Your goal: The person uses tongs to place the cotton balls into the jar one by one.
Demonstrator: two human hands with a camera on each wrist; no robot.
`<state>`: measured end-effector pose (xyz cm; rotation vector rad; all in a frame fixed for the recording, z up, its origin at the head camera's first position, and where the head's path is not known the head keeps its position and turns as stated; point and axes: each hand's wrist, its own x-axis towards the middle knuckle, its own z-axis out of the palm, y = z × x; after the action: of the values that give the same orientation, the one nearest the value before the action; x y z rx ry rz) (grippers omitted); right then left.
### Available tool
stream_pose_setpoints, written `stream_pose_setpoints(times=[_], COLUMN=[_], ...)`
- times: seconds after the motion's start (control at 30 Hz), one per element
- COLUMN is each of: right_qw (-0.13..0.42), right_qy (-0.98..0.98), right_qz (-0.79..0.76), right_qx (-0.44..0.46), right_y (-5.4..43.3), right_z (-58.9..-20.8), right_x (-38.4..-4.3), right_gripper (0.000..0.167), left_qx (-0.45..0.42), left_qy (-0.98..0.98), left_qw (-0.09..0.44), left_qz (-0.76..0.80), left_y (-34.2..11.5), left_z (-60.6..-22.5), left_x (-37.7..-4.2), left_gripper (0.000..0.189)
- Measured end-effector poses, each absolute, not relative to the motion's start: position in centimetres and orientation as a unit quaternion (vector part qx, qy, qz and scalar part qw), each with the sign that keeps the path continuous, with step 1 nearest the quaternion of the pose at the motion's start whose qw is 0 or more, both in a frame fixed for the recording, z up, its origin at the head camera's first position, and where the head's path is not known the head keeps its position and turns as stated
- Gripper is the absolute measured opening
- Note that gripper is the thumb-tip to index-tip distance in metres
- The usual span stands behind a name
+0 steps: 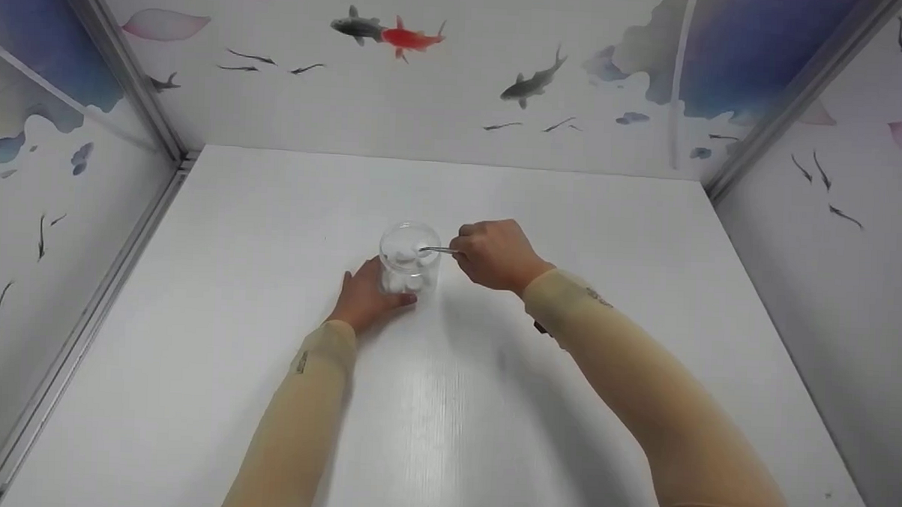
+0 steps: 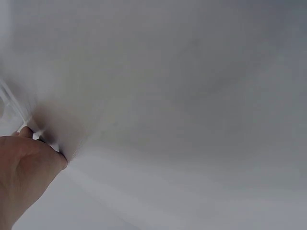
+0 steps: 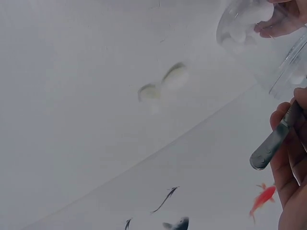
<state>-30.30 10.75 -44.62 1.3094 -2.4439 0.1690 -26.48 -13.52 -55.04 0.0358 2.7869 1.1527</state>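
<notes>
A clear jar point(image 1: 400, 239) with several white balls point(image 1: 405, 283), like cotton balls, stands on the table. My left hand point(image 1: 367, 295) grips it low on its left side, thumb along the front. In the left wrist view, part of that hand point(image 2: 29, 163) shows at the lower left edge against the jar. My right hand point(image 1: 498, 255) pinches metal tweezers point(image 1: 440, 249), whose tips reach over the jar's mouth. The tweezers' broad flat end point(image 3: 268, 148) sticks out behind the fingers in the right wrist view, close to the jar point(image 3: 261, 60).
The white table point(image 1: 273, 202) extends around both arms. Walls printed with fish point(image 1: 532, 84) and petals enclose it at the back and both sides, with grey metal frame posts point(image 1: 809, 93) at the corners.
</notes>
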Motion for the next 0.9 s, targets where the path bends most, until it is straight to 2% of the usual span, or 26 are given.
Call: stream_pose_setpoints(times=[0.57,0.9], right_qw=[0.169,0.191], right_qy=[-0.874,-0.882], right_qz=[0.051,0.063], right_qx=[0.453,0.425], right_y=[11.6,15.3], right_z=[-44.2,-44.7], right_x=[-30.6,-31.6], right_gripper=[0.011,0.012], left_qx=[0.004,0.007], left_qy=[0.92,0.916], left_qw=[0.062,0.07], left_qz=[0.388,0.395], left_y=[-13.5,-13.6], left_z=[-55.0,-55.2], left_x=[-26.5,-26.4], left_gripper=[0.097,0.101])
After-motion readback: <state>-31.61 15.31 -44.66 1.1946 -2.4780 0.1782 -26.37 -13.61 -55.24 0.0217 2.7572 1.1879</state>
